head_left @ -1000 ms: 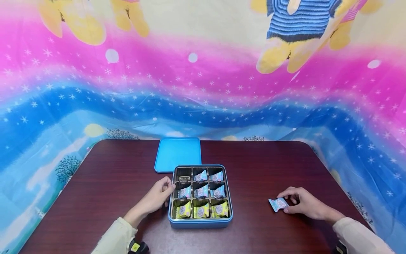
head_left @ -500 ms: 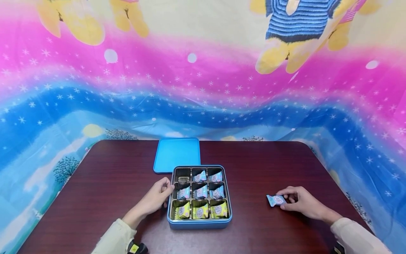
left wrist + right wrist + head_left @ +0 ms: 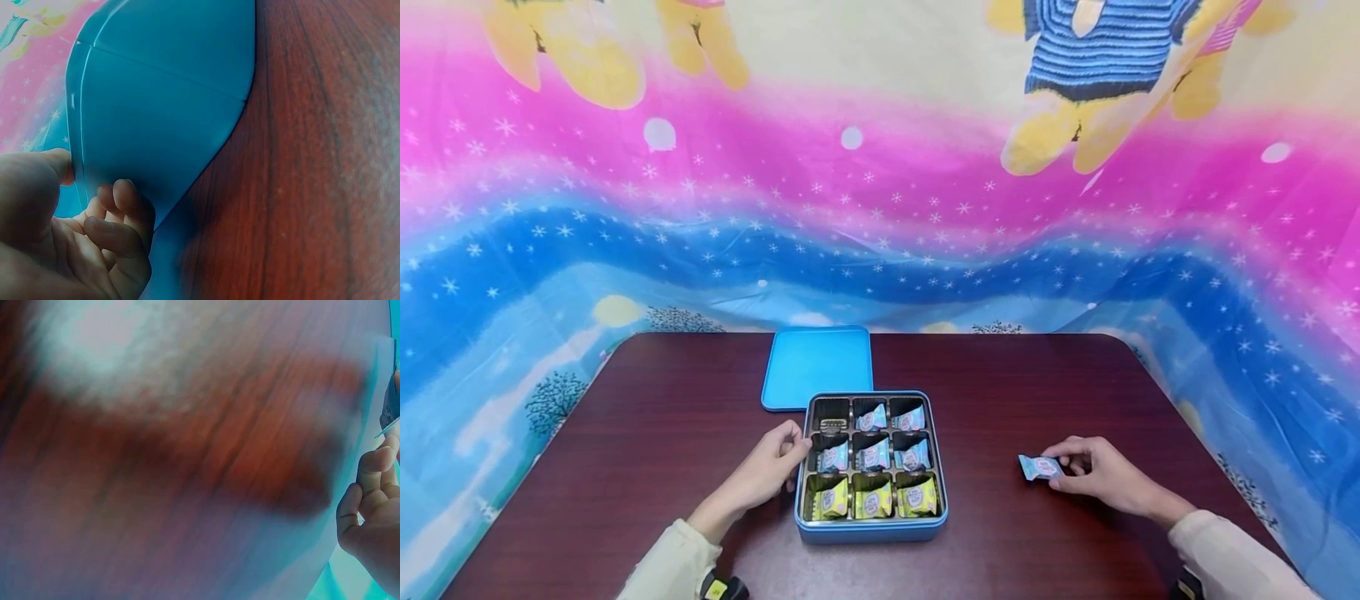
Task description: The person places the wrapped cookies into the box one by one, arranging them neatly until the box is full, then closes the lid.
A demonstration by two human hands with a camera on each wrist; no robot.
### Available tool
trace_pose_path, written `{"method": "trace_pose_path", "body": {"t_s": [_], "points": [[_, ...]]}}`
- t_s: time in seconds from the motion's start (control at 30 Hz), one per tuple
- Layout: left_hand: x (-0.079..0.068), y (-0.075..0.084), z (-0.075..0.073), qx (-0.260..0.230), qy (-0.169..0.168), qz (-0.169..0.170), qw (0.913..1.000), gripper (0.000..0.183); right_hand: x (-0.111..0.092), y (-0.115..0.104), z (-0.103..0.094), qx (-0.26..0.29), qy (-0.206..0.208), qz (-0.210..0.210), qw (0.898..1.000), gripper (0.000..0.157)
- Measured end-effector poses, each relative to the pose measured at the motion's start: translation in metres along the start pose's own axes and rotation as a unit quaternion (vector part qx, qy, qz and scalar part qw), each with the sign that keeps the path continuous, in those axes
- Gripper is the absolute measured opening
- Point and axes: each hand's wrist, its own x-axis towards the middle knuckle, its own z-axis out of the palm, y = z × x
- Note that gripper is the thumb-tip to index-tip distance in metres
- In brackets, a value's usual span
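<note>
A square blue tin [image 3: 872, 531] with a divided insert stands on the table. My left hand [image 3: 771, 462] is at its left side; in the left wrist view the thumb [image 3: 59, 165] lies at the rim and the curled fingers are against the outer wall. My right hand [image 3: 1101, 475] pinches a blue wrapped candy [image 3: 1040, 467] between thumb and fingers, over the table to the tin's right. Yellow wrapped candies [image 3: 873, 502] fill the front row of compartments. Blue wrapped candies [image 3: 872, 456] sit in the middle row and in two back compartments; the back left compartment [image 3: 831, 408] is bare.
The tin's blue lid [image 3: 818, 367] lies just behind it, to the left. Around the dark wooden table [image 3: 985, 375], a printed cloth backdrop [image 3: 880, 200] hangs at the back and both sides.
My right hand has moved left toward the tin, carrying the blue candy, which has swung slightly. The left hand keeps its place at the tin's side.
</note>
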Motion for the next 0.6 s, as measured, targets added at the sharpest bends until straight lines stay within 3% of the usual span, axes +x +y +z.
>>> {"method": "trace_pose_path", "body": {"t_s": [0.2, 0.6], "points": [[0.0, 0.0, 0.0, 0.0, -0.001, 0.0, 1.0, 0.022, 0.006, -0.005, 0.001, -0.012, 0.009, 0.013, 1.0, 0.025], [-0.002, 0.004, -0.001, -0.015, 0.005, 0.009, 0.9998, 0.024, 0.019, -0.015, 0.005, -0.025, 0.032, -0.003, 0.999, 0.024]]}}
